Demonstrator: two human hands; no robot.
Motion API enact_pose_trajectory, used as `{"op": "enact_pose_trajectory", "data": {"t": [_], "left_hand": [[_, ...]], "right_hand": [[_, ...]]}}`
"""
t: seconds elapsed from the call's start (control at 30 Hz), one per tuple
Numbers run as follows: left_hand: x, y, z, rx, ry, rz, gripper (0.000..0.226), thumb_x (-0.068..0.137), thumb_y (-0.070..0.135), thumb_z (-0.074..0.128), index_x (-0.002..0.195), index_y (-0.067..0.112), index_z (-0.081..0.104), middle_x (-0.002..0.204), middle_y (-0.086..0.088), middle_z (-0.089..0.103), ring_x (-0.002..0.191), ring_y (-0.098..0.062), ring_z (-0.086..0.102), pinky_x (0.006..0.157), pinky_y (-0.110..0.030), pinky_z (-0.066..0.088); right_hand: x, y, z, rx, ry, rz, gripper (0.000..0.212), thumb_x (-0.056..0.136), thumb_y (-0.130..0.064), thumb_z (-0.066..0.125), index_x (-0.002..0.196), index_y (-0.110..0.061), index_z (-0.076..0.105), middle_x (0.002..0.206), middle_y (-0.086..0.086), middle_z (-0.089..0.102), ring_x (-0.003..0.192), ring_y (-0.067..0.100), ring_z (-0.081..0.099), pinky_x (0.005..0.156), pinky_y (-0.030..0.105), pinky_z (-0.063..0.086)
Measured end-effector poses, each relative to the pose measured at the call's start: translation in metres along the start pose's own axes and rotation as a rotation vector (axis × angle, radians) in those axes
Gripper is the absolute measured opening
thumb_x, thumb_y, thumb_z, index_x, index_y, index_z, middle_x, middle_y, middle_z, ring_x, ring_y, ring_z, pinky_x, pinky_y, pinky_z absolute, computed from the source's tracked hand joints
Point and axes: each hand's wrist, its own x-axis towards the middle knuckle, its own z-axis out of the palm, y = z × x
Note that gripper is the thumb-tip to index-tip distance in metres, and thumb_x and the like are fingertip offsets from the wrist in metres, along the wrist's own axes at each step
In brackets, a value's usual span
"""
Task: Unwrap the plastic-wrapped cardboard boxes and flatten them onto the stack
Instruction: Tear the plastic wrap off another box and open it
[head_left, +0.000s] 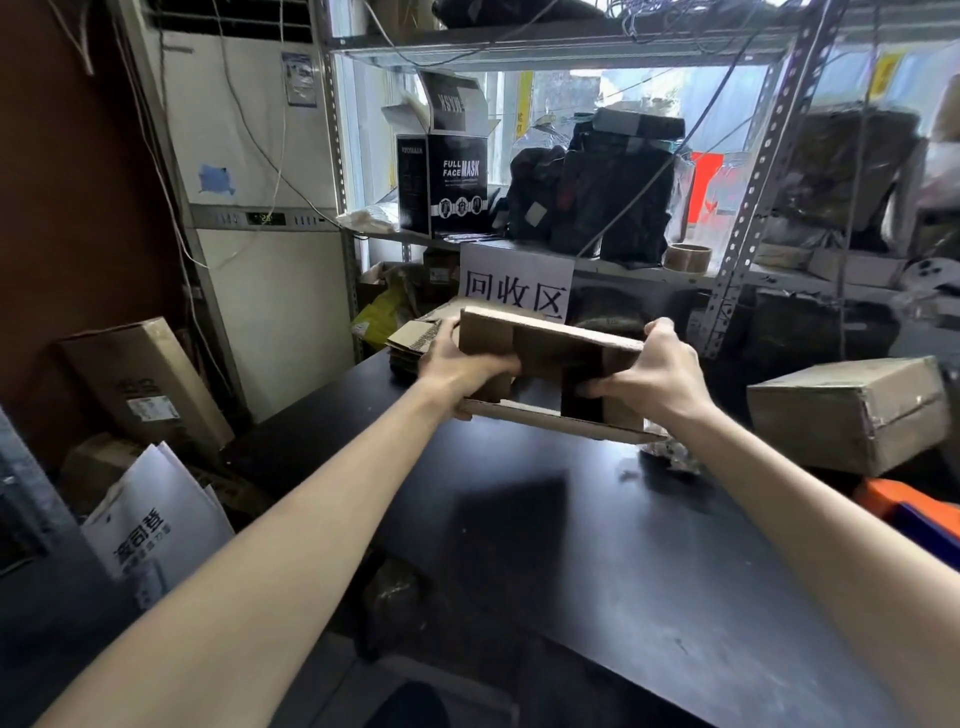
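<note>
left hand (462, 364): fingers curled round left end of open cardboard box (550, 338) | right hand (660, 374): grasping its right end | box: held in the air above black table (571, 545), just in front of stack of flattened cardboard (410, 338) | plastic-wrapped box (847, 415): on table at right, well apart

The cardboard box (550, 358) is plain brown, the table (597, 545) black. A black mask box (457, 182) carries white lettering. A white sign (517, 280) bears black characters. A blue patch (215, 179) marks the cream cabinet (260, 130).
</note>
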Motion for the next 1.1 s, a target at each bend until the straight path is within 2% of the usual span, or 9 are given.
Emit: {"op": "enact_pose_trajectory", "data": {"t": [0.2,0.3,0.5,0.57,0.63,0.7,0.83,1.0,1.1], "left_hand": [[-0.005,0.012,-0.017,0.033,-0.272,0.007,0.070,0.062,0.026,0.068,0.127,0.021,0.045,0.084,-0.006,0.049,0.065,-0.019,0.051,0.053,-0.029,0.036],[-0.005,0.013,-0.021,0.014,-0.355,0.028,0.076,0.056,0.025,0.066,0.128,0.017,0.047,0.086,-0.010,0.047,0.068,-0.022,0.051,0.052,-0.029,0.034],[-0.007,0.013,-0.026,-0.228,-0.384,0.059,0.026,0.074,0.037,0.060,0.094,0.023,0.052,0.091,-0.004,0.062,0.087,-0.020,0.059,0.072,-0.033,0.049],[0.000,0.012,-0.023,-0.323,-0.244,0.075,0.033,0.086,0.047,0.055,0.099,0.018,0.061,0.088,-0.004,0.072,0.084,-0.021,0.066,0.072,-0.033,0.051],[0.008,0.008,-0.018,-0.302,-0.141,0.079,0.057,0.083,0.054,0.058,0.123,0.015,0.065,0.116,-0.013,0.071,0.107,-0.030,0.067,0.089,-0.043,0.056],[0.012,0.006,-0.016,-0.241,-0.104,0.058,0.071,0.088,0.038,0.059,0.152,0.013,0.040,0.143,-0.018,0.055,0.129,-0.037,0.053,0.107,-0.051,0.046],[0.015,0.009,-0.013,-0.304,-0.040,0.116,0.054,0.094,-0.011,0.027,0.139,0.013,0.043,0.103,-0.011,0.064,0.084,-0.020,0.060,0.067,-0.026,0.053],[0.016,0.013,-0.019,-0.477,0.029,0.088,0.030,0.104,0.015,0.033,0.082,0.015,0.054,0.060,0.007,0.064,0.058,-0.013,0.048,0.055,-0.027,0.037],[0.013,0.013,-0.017,-0.396,0.004,0.117,0.030,0.107,0.022,0.041,0.083,0.021,0.059,0.073,0.005,0.066,0.065,-0.011,0.057,0.059,-0.027,0.041]], "right_hand": [[0.015,0.021,-0.001,0.297,-0.013,0.039,0.032,0.065,-0.010,0.067,0.097,-0.012,0.062,0.079,0.001,0.062,0.079,0.020,0.057,0.065,0.026,0.041],[0.020,0.034,0.006,0.408,-0.029,0.035,0.038,0.054,-0.012,0.051,0.090,-0.018,0.062,0.071,-0.004,0.057,0.072,0.017,0.053,0.061,0.026,0.040],[0.016,0.040,-0.001,0.840,-0.031,0.102,0.041,0.058,0.000,0.046,0.094,-0.005,0.064,0.073,0.004,0.064,0.067,0.016,0.058,0.056,0.024,0.042],[0.012,0.036,-0.008,1.054,-0.078,0.174,0.028,0.066,-0.013,0.046,0.087,-0.007,0.063,0.069,0.003,0.065,0.057,0.013,0.057,0.052,0.024,0.040],[0.012,0.031,-0.010,1.097,-0.099,0.239,0.018,0.079,-0.024,0.051,0.084,-0.010,0.062,0.073,0.004,0.061,0.060,0.016,0.054,0.053,0.026,0.039],[0.013,0.028,-0.010,0.938,-0.107,0.202,0.012,0.088,-0.013,0.054,0.082,-0.010,0.064,0.074,0.005,0.061,0.064,0.020,0.054,0.054,0.026,0.040],[0.011,0.028,-0.011,0.814,-0.099,0.082,0.040,0.073,0.015,0.045,0.086,-0.012,0.071,0.072,0.002,0.069,0.066,0.019,0.061,0.064,0.028,0.050],[0.014,0.028,-0.011,0.907,-0.038,0.124,0.017,0.088,-0.005,0.045,0.085,-0.014,0.060,0.081,0.003,0.068,0.076,0.025,0.064,0.077,0.041,0.046],[0.014,0.025,-0.011,0.841,-0.018,0.112,0.019,0.099,-0.025,0.045,0.092,-0.016,0.061,0.086,0.002,0.070,0.079,0.022,0.064,0.068,0.035,0.042]]}}
